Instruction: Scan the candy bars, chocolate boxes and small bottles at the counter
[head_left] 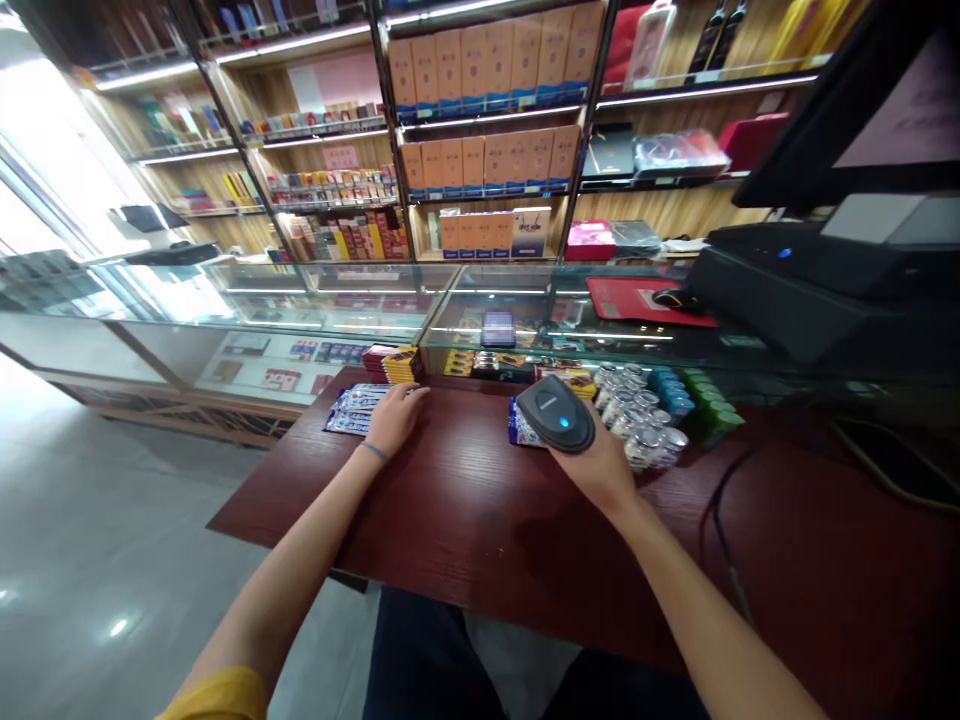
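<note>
**One scanner (556,414) aimed near the right packets (523,425), left hand (394,420) waiting beside the left packets (347,410)**

Farthest left on the dark red worktop (450,490), the left packets, blue and white, laid flat in a group. At their right edge, the left hand, palm down; fingers loosely extended toward the right, nothing visibly pinched, contact with the nearest packet impossible to tell. Just behind, near the back edge, a stack of red and yellow boxes (394,363).

Right of the middle, the right packets, also blue and white, apparently flat on the worktop and partly hidden by the scanner. Scanner clasped in the right hand (600,470), fingers wrapped around a grip mostly out of sight; blue light (564,422) glowing on top, broad end toward the back left. Any gap between scanner and packets hard to judge. Close beside the right hand, silver-lidded tubs (637,415), then blue tins (670,393) and green tins (707,405). Farther right, a dark cable (720,510) curving across the worktop.

Step in hand, probably: reading a code off the packets. Next move, as judged: hold the scanner steady, point squarely at a printed code, then trigger. Beware glare off shiny wrapping, and knocking the tubs.
</note>
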